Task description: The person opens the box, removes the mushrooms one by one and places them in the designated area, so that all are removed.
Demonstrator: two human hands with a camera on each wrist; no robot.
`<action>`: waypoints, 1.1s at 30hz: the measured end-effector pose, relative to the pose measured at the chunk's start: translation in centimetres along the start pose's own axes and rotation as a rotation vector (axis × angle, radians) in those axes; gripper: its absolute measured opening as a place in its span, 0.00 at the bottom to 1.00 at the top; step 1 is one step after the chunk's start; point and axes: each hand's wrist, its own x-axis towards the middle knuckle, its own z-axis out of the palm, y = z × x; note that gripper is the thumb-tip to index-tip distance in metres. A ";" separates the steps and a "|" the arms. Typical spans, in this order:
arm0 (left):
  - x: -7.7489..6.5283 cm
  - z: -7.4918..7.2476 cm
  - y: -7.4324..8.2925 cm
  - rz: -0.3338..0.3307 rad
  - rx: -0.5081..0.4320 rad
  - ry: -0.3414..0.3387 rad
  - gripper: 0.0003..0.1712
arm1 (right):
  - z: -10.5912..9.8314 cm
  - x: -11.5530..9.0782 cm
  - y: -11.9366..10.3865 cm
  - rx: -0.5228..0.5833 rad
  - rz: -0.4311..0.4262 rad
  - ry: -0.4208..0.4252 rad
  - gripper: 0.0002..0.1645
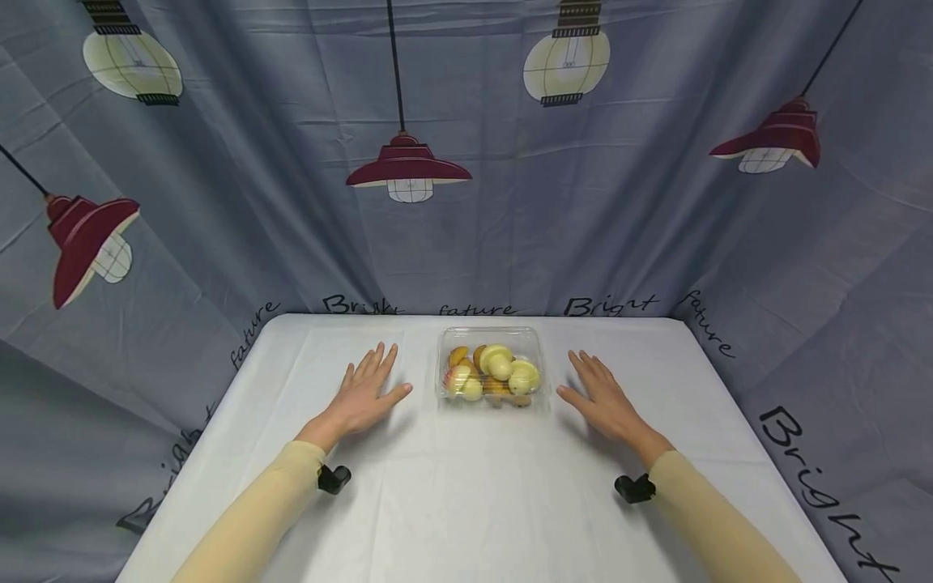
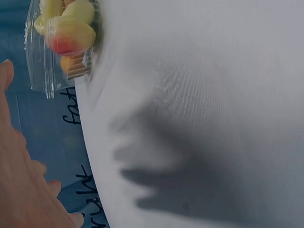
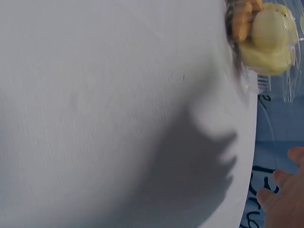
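Observation:
A clear plastic box [image 1: 491, 333] stands on the white-covered table [image 1: 466, 502], near its far edge. Several pale yellow and orange-brown pieces that look like fruit [image 1: 500, 364] lie inside it, one with a red blush [image 2: 69, 40] in the left wrist view. To the box's left, my left hand [image 1: 362, 397] hovers over the cloth with fingers straight and thumb spread toward the box. On the other side, my right hand [image 1: 605, 402] is held likewise, its thumb a little way from the box. Both hands hold nothing and cast shadows on the cloth.
A grey-blue curtain [image 1: 481, 243] printed with lamps and lettering hangs behind the table and along both sides. Each wrist carries a small black camera, the left one [image 1: 334, 479] and the right one [image 1: 634, 488] alike.

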 end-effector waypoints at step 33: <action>2.0 3.7 3.1 -0.014 -0.355 -0.079 0.62 | 1.9 0.6 -2.1 0.180 0.041 -0.058 0.56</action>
